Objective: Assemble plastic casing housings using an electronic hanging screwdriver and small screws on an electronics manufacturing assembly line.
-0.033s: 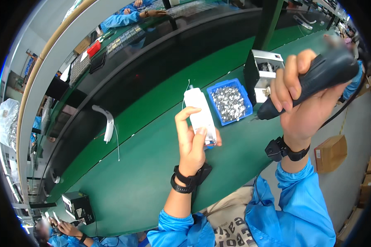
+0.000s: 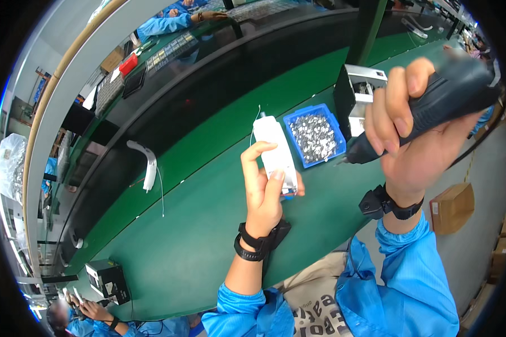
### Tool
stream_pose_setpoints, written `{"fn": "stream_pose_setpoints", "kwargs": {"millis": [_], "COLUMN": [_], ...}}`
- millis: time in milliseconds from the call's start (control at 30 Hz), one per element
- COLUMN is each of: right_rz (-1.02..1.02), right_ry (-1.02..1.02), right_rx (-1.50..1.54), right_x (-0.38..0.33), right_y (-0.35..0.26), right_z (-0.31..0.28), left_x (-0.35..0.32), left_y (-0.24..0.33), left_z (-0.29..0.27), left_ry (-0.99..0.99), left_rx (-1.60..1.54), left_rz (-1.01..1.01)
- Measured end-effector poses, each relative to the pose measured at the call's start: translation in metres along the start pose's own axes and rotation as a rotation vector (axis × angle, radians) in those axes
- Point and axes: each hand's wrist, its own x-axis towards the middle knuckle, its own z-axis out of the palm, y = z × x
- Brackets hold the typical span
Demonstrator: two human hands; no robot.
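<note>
My left hand (image 2: 264, 196) is closed round a long white plastic housing (image 2: 274, 147), thumb on its face. A thin pale wire stands out at the housing's far end, and a bit of blue shows under its near end. My right hand (image 2: 400, 140) grips a black electric screwdriver (image 2: 452, 104), its tip pointing left and down. That tip is apart from the housing, near the right front corner of a blue tray (image 2: 324, 163). Small shiny metal pieces (image 2: 315, 137) fill the tray; their exact kind is too small to tell.
Behind the screwdriver stands a black and silver box-shaped device (image 2: 344, 104). A curved white part (image 2: 150, 168) with a wire lies on the green bench (image 2: 202, 241) to the left. Farther left are a black box (image 2: 108, 281) and a co-worker's hands (image 2: 95, 310). A carton (image 2: 452, 208) sits on the floor.
The screwdriver in my right hand has shifted slightly left, its tip nearer the tray. My left hand and the white housing have moved very slightly right in view.
</note>
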Motion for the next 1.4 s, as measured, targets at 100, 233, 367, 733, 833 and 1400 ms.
{"fn": "stream_pose_setpoints", "kwargs": {"millis": [100, 233, 367, 733, 833, 1400], "right_rz": [-0.211, -0.072, -0.061, -0.048, -0.041, 0.006], "right_ry": [-0.156, -0.344, -0.331, -0.288, -0.28, -0.228], "right_rx": [0.269, 0.161, 0.152, 0.135, 0.139, 0.13], "right_x": [0.004, 0.025, 0.021, 0.019, 0.02, 0.02], "right_y": [0.038, 0.032, 0.033, 0.043, 0.051, 0.058], "right_z": [0.022, 0.031, 0.035, 0.05, 0.058, 0.049], "left_x": [0.001, 0.001, -0.002, -0.004, -0.006, 0.002], "left_y": [-0.001, 0.002, 0.002, 0.004, -0.005, 0.004], "left_z": [0.001, 0.0, -0.002, -0.001, -0.011, -0.009], "left_ry": [-0.019, 0.004, -0.018, 0.007, -0.013, 0.013], "left_rx": [-0.014, -0.002, -0.045, -0.126, -0.136, -0.107], "left_rz": [-0.005, -0.024, -0.039, -0.027, -0.016, -0.023]}}
